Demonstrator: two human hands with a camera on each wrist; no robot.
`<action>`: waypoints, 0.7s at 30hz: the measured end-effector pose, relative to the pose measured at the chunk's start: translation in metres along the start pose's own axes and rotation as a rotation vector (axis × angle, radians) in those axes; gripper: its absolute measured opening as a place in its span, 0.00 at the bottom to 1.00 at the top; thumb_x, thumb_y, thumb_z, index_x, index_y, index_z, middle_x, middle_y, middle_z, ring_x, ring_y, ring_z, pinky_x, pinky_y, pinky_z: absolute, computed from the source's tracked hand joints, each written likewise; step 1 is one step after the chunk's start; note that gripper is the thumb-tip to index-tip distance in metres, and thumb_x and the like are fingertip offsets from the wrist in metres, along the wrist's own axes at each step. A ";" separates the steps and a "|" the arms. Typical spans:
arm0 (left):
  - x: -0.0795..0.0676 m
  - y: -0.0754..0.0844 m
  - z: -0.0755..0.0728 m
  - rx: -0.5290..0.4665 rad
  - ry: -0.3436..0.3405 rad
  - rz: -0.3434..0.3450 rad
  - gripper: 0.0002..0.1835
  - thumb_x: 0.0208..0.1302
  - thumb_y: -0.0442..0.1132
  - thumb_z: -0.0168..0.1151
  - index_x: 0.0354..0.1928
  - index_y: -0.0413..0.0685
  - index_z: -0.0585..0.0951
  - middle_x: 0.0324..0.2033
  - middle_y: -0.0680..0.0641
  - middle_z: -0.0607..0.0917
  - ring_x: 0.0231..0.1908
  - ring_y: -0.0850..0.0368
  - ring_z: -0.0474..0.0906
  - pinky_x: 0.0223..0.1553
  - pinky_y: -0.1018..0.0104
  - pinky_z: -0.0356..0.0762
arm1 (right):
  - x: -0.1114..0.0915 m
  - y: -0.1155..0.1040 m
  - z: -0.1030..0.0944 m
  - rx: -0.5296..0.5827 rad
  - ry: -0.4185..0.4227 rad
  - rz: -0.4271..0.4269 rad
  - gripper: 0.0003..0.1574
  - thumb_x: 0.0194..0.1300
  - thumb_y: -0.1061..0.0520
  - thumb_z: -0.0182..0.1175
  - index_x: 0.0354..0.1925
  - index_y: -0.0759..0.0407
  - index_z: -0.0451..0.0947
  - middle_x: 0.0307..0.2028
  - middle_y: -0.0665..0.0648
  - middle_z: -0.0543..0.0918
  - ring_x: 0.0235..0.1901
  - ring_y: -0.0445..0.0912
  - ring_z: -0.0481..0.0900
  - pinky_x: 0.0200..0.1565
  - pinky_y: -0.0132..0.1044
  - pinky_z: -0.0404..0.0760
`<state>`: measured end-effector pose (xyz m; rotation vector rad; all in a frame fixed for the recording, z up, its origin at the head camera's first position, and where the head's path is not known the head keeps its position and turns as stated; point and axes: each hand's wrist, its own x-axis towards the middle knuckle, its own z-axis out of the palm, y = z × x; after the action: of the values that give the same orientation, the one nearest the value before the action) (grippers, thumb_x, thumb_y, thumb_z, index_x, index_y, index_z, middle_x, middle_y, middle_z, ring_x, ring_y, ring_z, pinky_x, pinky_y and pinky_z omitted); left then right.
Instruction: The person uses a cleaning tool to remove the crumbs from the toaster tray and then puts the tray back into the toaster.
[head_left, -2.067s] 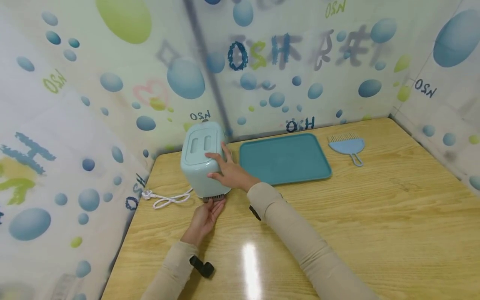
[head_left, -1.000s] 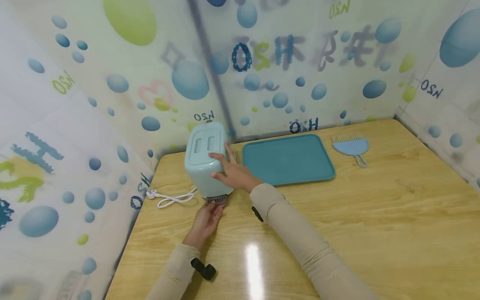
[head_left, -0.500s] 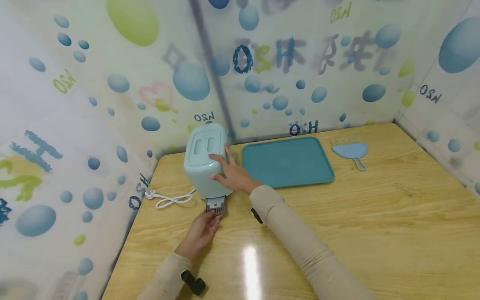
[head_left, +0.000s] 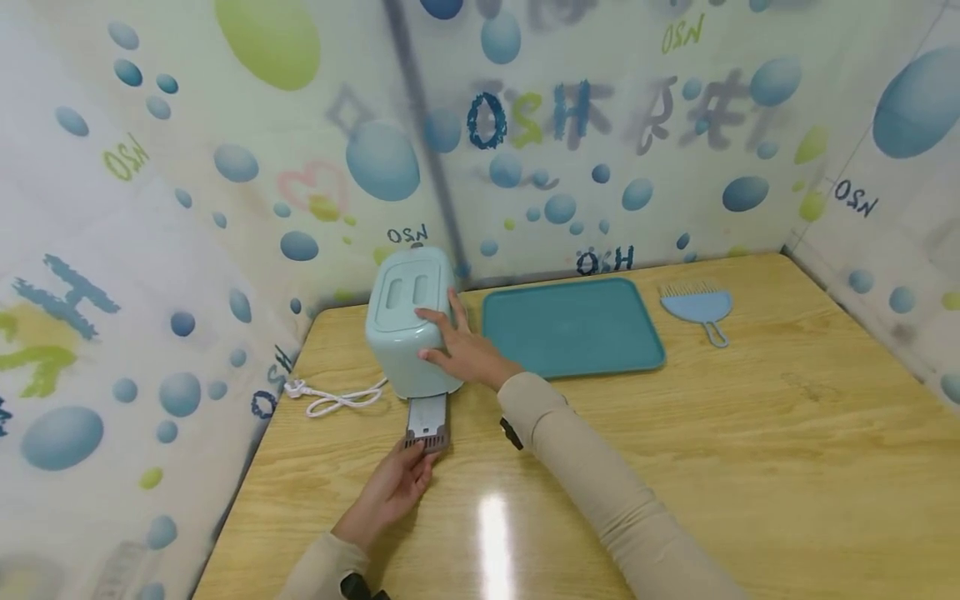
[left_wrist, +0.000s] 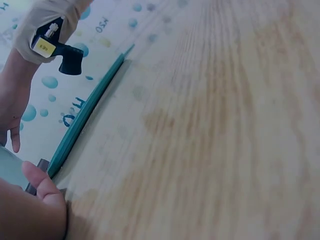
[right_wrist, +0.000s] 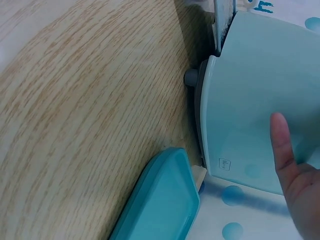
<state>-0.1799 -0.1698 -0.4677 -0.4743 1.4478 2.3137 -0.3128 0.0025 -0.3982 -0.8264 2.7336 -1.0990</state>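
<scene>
A pale blue toaster [head_left: 412,333] with two slots stands upright at the table's back left. From the bottom of its near end extends a flat metal crumb tray [head_left: 427,417] with a grey slotted handle. My left hand [head_left: 390,487] pinches that handle, thumb on top and the other fingers beneath. In the left wrist view, the thumb lies over the grey handle edge [left_wrist: 44,165]. My right hand [head_left: 468,350] rests on the toaster's right side and top edge with fingers spread. The right wrist view has one straight finger [right_wrist: 280,135] over the toaster's smooth side.
Right of the toaster lies a flat teal tray [head_left: 573,325]. Farther right is a light blue hand brush [head_left: 697,306] with pale bristles and a loop handle. A white power cord [head_left: 345,402] with a plug lies left of the toaster. Bubble-printed walls [head_left: 555,167] bound the table.
My left hand has drawn the crumb tray out of the toaster towards me, so much more of its metal plate shows. The right hand and the toaster have stayed in place.
</scene>
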 end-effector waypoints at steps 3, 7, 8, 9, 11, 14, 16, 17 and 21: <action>-0.004 0.001 -0.002 -0.019 -0.018 -0.020 0.19 0.77 0.35 0.37 0.67 0.50 0.54 0.33 0.55 0.85 0.33 0.71 0.80 0.33 0.84 0.75 | 0.000 0.000 0.001 0.009 0.003 0.002 0.42 0.68 0.34 0.47 0.73 0.28 0.39 0.74 0.56 0.16 0.25 0.50 0.78 0.23 0.36 0.74; -0.006 0.001 -0.004 -0.034 -0.050 -0.014 0.15 0.78 0.35 0.37 0.62 0.53 0.57 0.33 0.55 0.84 0.33 0.71 0.79 0.34 0.83 0.75 | 0.001 -0.001 0.001 0.010 0.013 -0.004 0.42 0.68 0.34 0.47 0.73 0.29 0.39 0.74 0.56 0.17 0.26 0.50 0.78 0.23 0.36 0.74; -0.007 0.001 -0.005 -0.036 -0.051 -0.012 0.14 0.78 0.35 0.37 0.61 0.53 0.57 0.33 0.55 0.84 0.33 0.71 0.79 0.34 0.84 0.75 | 0.001 -0.001 0.001 0.010 0.013 -0.005 0.42 0.68 0.34 0.47 0.73 0.29 0.39 0.74 0.56 0.17 0.26 0.51 0.78 0.23 0.37 0.74; -0.007 0.000 -0.004 -0.038 -0.048 -0.011 0.14 0.78 0.35 0.37 0.60 0.53 0.57 0.33 0.55 0.84 0.32 0.72 0.79 0.34 0.84 0.75 | 0.001 -0.001 0.001 0.011 0.012 -0.007 0.41 0.69 0.34 0.47 0.72 0.29 0.39 0.74 0.56 0.17 0.26 0.51 0.78 0.23 0.37 0.74; -0.008 -0.001 -0.004 -0.038 -0.036 -0.012 0.13 0.77 0.35 0.37 0.59 0.54 0.58 0.32 0.56 0.84 0.32 0.72 0.78 0.34 0.84 0.75 | 0.001 -0.001 0.002 0.010 0.007 -0.009 0.41 0.69 0.33 0.46 0.72 0.29 0.39 0.74 0.57 0.17 0.27 0.51 0.78 0.24 0.37 0.75; -0.011 -0.003 -0.003 -0.041 -0.011 -0.023 0.13 0.77 0.35 0.37 0.58 0.55 0.59 0.31 0.56 0.83 0.30 0.72 0.77 0.33 0.85 0.74 | 0.001 -0.001 0.002 0.013 0.002 -0.011 0.41 0.69 0.33 0.46 0.72 0.29 0.40 0.74 0.57 0.17 0.26 0.51 0.78 0.23 0.37 0.74; -0.013 -0.005 -0.003 -0.043 -0.004 -0.025 0.13 0.77 0.35 0.38 0.58 0.55 0.59 0.31 0.56 0.83 0.30 0.72 0.77 0.33 0.85 0.74 | 0.001 0.000 0.002 0.014 0.003 -0.013 0.41 0.68 0.34 0.46 0.72 0.30 0.40 0.74 0.57 0.17 0.25 0.50 0.78 0.23 0.36 0.74; -0.014 -0.006 -0.003 -0.048 -0.003 -0.028 0.13 0.77 0.35 0.38 0.59 0.56 0.59 0.31 0.56 0.83 0.30 0.72 0.77 0.33 0.84 0.73 | 0.001 0.000 0.003 0.015 0.003 -0.013 0.41 0.68 0.34 0.46 0.72 0.30 0.40 0.74 0.57 0.17 0.24 0.50 0.78 0.22 0.36 0.74; -0.018 -0.009 -0.002 -0.057 -0.004 -0.033 0.14 0.77 0.35 0.39 0.60 0.56 0.59 0.32 0.56 0.84 0.30 0.72 0.77 0.33 0.84 0.74 | 0.000 0.001 0.003 0.019 0.008 -0.015 0.41 0.69 0.34 0.47 0.72 0.30 0.40 0.74 0.57 0.17 0.22 0.49 0.76 0.22 0.35 0.73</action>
<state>-0.1596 -0.1702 -0.4668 -0.5049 1.3648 2.3338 -0.3128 0.0015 -0.4012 -0.8432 2.7231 -1.1321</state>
